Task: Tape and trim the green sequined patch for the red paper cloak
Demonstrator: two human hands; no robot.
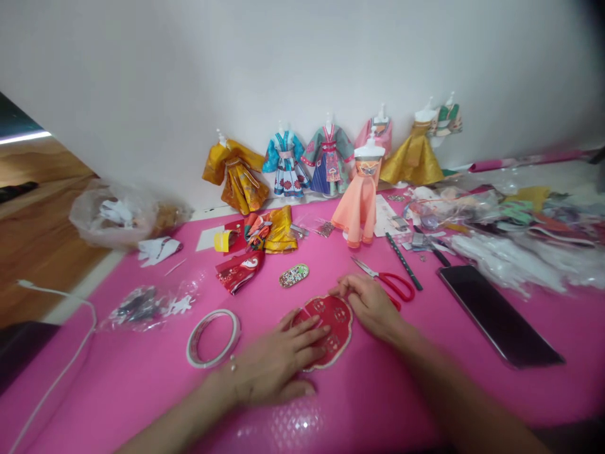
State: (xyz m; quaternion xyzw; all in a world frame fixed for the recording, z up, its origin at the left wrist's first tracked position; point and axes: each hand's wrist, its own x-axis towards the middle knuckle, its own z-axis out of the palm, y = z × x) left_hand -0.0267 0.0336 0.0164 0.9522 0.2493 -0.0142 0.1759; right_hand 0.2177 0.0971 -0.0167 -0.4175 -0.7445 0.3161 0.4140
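Observation:
A red patterned paper piece with a scalloped gold edge (334, 323) lies flat on the pink table cover (142, 378). My left hand (274, 369) rests palm down on its left side, fingers stretched out over it. My right hand (371, 302) presses on its upper right edge with bent fingers close together. Red-handled scissors (392, 282) lie just beyond my right hand.
A tape roll (212, 337) lies left of my left hand. A dark phone (498, 321) sits at right, a pen (403, 260) near the scissors. Paper dresses on small mannequins (331, 161) line the wall. Plastic bags and paper scraps (510, 233) crowd the right, a cable (57, 366) the left.

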